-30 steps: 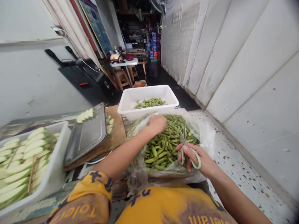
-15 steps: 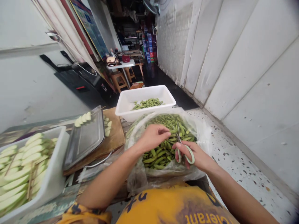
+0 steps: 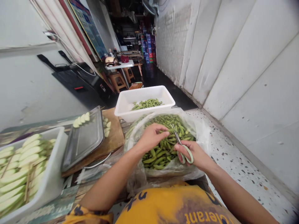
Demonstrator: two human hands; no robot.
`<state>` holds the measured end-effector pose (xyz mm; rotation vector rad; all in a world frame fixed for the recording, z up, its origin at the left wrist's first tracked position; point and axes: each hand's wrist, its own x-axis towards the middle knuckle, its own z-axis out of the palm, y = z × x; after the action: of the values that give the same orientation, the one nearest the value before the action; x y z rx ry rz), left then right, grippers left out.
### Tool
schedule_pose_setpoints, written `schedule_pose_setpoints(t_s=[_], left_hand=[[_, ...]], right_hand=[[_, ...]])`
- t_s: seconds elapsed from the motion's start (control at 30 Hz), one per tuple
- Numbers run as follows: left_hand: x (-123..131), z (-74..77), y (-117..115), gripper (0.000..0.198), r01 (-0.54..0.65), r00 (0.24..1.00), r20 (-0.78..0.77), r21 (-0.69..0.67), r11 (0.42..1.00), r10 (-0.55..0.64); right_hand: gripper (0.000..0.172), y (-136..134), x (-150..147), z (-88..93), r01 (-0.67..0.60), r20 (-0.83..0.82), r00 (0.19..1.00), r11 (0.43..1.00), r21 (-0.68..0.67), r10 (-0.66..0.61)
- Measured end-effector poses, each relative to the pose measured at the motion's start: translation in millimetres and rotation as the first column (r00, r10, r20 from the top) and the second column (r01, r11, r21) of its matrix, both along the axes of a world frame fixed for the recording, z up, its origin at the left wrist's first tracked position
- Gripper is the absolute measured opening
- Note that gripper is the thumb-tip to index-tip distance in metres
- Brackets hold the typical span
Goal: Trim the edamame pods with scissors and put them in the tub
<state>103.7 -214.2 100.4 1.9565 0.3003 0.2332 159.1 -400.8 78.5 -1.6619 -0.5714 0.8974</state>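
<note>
In a narrow tiled passage, a bag (image 3: 203, 137) of green pods (image 3: 161, 154) sits at the worktop's (image 3: 58, 207) near edge. The left hand (image 3: 150, 137) pinches one pod (image 3: 168, 134), fingers together, presenting its end to the scissors (image 3: 182, 147) clamped in the right hand (image 3: 196, 155).

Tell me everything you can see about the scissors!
The scissors have pale green loop handles that look plastic and thin metal blades. The right hand holds the handles, fingers through the loops. They tilt, blades pointing away over the green pods in the clear plastic bag. The tips sit close to the fingertips of the left hand; how far the blades are open is unclear.
</note>
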Motion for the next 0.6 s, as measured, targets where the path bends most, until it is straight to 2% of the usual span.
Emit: schedule_pose_setpoints(t_s=[0.07,0.13,0.2,0.27,0.43,0.6], left_hand=[[2,-0.3,-1,0.023,-0.054,0.998,0.000,-0.232,0.971,0.056],[2,0.4,-2,0.026,-0.040,0.999,-0.021,-0.467,0.883,0.033],[3,2.0,-5,0.029,-0.030,0.999,-0.034,-0.598,0.801,0.013],[2,3.5,-7,0.031,-0.056,0.998,-0.044,-0.651,0.757,0.036],[2,2.8,-15,0.032,-0.093,0.995,-0.038,-0.702,0.706,0.093],[0,-1.8,-22,0.031,-0.077,0.996,-0.018,-0.707,0.703,0.090]], right_hand=[[0.044,-1,0,-0.3,-0.029,-0.026,0.999,0.999,0.021,0.029],[0.046,-1,0,-0.6,-0.045,-0.037,0.998,0.998,0.033,0.047],[0.047,-1,0,-0.7,-0.062,-0.023,0.998,0.997,0.036,0.062],[0.047,-1,-1,0.0,-0.074,0.002,0.997,0.997,0.035,0.074],[0.046,0,-1,4.2,-0.097,0.036,0.995,0.995,0.020,0.096],[0.047,1,-1,6.5,-0.076,0.014,0.997,0.997,0.014,0.076]])
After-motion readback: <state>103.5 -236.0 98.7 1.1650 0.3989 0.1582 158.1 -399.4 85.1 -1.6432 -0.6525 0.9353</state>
